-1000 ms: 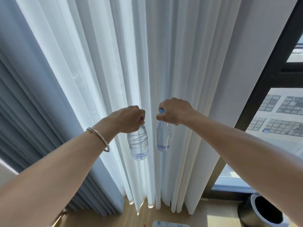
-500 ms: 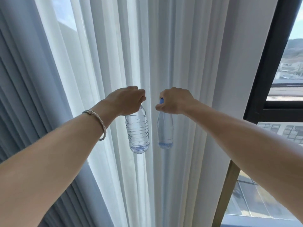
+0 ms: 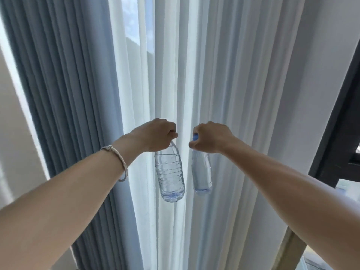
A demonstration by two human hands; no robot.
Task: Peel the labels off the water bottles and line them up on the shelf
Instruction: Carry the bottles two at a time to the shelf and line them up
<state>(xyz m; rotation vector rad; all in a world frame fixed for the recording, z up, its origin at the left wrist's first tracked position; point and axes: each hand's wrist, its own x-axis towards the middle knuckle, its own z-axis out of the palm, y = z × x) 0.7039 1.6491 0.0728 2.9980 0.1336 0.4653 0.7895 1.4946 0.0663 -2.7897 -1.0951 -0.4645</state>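
Two clear plastic water bottles without labels hang in the air in front of the curtains, side by side and apart. My left hand [image 3: 155,136] grips the ribbed left bottle [image 3: 170,176] by its top; its cap is hidden in my fist. My right hand [image 3: 211,137] holds the smoother right bottle [image 3: 201,173] by its blue cap, which peeks out between my fingers. Both arms are stretched forward at chest height. No shelf is in view.
White sheer curtains [image 3: 224,84] hang straight ahead, with grey-blue drapes [image 3: 68,94] to the left. A black window frame [image 3: 339,133] runs down the right side. A pale wall strip [image 3: 11,133] shows at the far left.
My view has tilted up and swung left: the floor, the bin and the lying bottle have dropped out of sight. Both hands keep hold of their bottles, held level.
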